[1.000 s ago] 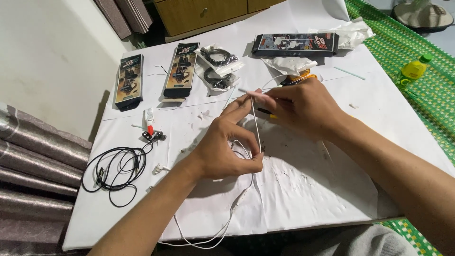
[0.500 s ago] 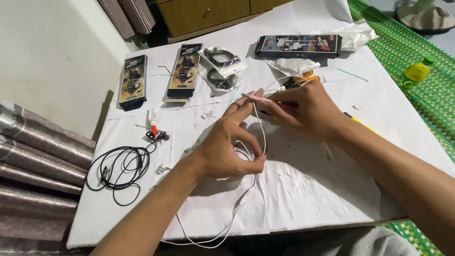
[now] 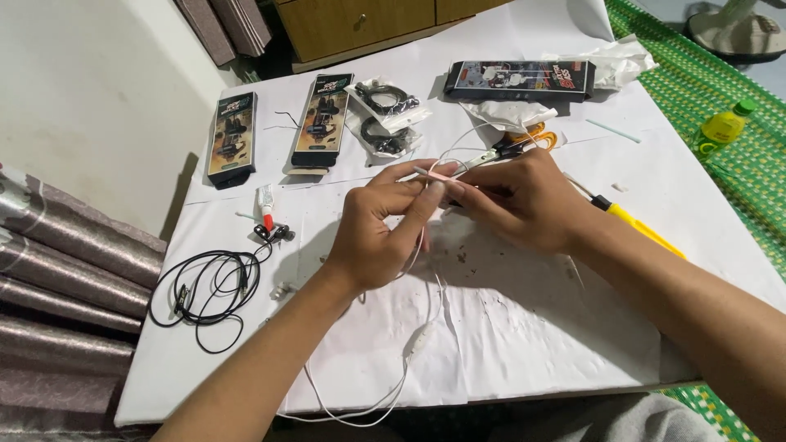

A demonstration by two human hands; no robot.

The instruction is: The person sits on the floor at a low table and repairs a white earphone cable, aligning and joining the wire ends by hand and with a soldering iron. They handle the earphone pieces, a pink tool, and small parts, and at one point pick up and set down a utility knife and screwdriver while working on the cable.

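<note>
Both hands meet over the worktop: the left hand and right hand each pinch the white cable with closed fingertips, scissors just beyond.

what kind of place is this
Probably a home workbench for fixing or assembling earphones. On the white paper-covered table lie boxed earphone packs, a coiled black cable and a yellow-handled tool, and both hands work a white cable.
</note>
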